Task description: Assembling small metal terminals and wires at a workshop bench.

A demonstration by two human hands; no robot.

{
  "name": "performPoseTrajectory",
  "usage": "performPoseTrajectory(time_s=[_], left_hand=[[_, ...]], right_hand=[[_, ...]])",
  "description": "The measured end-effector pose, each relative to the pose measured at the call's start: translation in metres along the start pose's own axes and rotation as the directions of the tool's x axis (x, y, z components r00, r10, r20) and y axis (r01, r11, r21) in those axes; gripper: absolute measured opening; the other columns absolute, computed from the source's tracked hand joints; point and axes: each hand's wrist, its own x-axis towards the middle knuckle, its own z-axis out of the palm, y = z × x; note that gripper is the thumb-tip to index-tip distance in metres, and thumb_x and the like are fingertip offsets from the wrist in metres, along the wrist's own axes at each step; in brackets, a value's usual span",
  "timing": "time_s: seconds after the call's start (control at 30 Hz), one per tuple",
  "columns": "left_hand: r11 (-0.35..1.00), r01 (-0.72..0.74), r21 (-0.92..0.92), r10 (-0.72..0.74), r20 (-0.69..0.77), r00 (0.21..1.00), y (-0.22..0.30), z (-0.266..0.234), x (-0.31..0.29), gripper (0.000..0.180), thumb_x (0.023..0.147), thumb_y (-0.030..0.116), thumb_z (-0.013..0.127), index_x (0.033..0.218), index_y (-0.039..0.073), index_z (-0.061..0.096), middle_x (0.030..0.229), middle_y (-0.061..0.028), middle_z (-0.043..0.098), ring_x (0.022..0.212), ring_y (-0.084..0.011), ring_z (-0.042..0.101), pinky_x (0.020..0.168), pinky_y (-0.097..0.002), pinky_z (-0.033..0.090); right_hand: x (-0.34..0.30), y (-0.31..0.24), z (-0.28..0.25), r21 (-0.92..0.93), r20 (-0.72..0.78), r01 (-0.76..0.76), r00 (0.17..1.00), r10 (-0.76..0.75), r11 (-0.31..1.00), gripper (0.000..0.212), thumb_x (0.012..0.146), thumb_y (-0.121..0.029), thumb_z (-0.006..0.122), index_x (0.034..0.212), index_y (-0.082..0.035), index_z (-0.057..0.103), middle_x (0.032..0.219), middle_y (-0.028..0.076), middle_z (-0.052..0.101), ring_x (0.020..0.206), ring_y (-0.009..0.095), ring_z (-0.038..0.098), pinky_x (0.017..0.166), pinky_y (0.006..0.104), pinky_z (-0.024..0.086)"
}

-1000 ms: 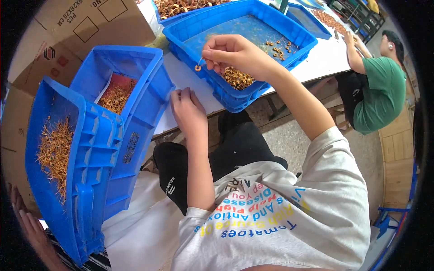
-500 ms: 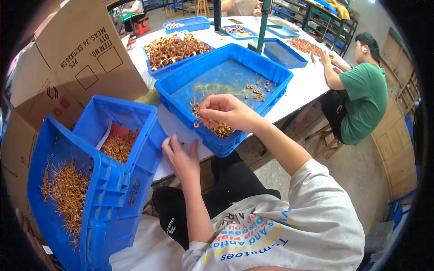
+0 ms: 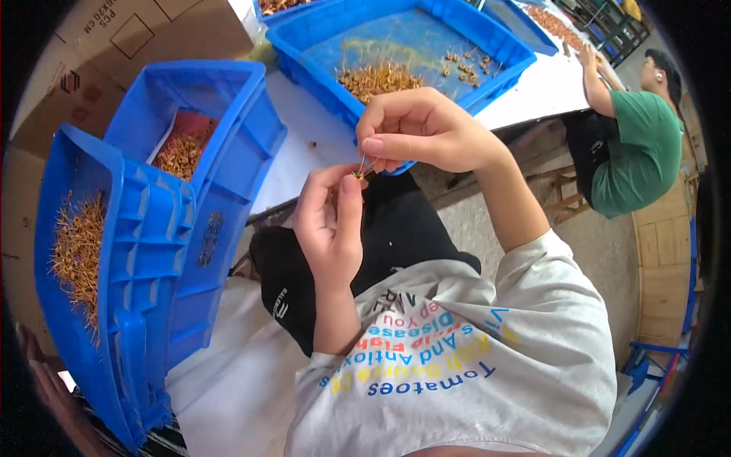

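My left hand (image 3: 332, 228) is closed in a pinch, thumb against forefinger, on a small copper-coloured wire coil (image 3: 359, 176) with thin leads. Just above and to the right, my right hand (image 3: 434, 131) pinches the coil's fine wire leads between thumb and fingertips. Both hands meet over my lap, in front of the table edge. Beyond them, a large blue tray (image 3: 312, 85) holds a heap of similar coils (image 3: 377, 78) on its near side and several loose ones (image 3: 470, 68) at its right. My fingers partly hide the held coil.
At the left stand two blue bins, the upper bin (image 3: 242, 126) and the nearer bin (image 3: 148, 206), both with leaded coils inside. A cardboard box (image 3: 160, 30) rises behind them. A co-worker in a green shirt (image 3: 647, 152) sits at the table's right side.
My right hand has come from over the large tray toward me, bringing a coil to my left hand. My left hand has left the table edge and now pinches it. The view has tilted down.
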Motion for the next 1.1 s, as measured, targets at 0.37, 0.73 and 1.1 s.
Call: performPoseTrajectory(time_s=[0.37, 0.73, 1.1], left_hand=[[0.997, -0.024, 0.072, 0.034, -0.14, 0.99, -0.008, 0.003, -0.009, 0.014, 0.097, 0.012, 0.06, 0.103, -0.001, 0.065, 0.082, -0.0032, 0.063, 0.072, -0.0087, 0.054, 0.065, -0.0189, 0.043], [0.999, -0.03, -0.041, 0.023, -0.165, 0.986, -0.017, 0.006, -0.006, 0.017, 0.099, 0.016, 0.059, 0.103, 0.0, 0.064, 0.078, -0.0029, 0.061, 0.066, -0.0077, 0.05, 0.061, -0.0185, 0.04], [0.957, 0.07, -0.281, -0.091, -0.063, 0.994, -0.021, 0.002, -0.006, 0.018, 0.102, 0.019, 0.054, 0.103, 0.001, 0.059, 0.087, -0.005, 0.061, 0.069, -0.0082, 0.047, 0.061, -0.0183, 0.036]], right_hand=[[-0.016, 0.0, 0.027, -0.329, -0.24, 0.208, 0.925, -0.294, 0.921, 0.011, 0.086, -0.01, 0.074, 0.091, -0.001, 0.068, 0.094, 0.007, 0.065, 0.076, 0.011, 0.058, 0.061, 0.0206, 0.047], [-0.02, 0.017, 0.037, -0.578, -0.273, 0.291, 0.812, -0.516, 0.763, 0.005, 0.082, -0.006, 0.075, 0.082, -0.005, 0.07, 0.1, 0.007, 0.063, 0.078, 0.014, 0.055, 0.061, 0.0221, 0.044], [-0.025, 0.017, 0.038, -0.296, -0.429, 0.251, 0.827, -0.363, 0.922, 0.006, 0.086, -0.008, 0.071, 0.089, -0.003, 0.07, 0.094, 0.004, 0.065, 0.072, 0.01, 0.053, 0.061, 0.0203, 0.043]])
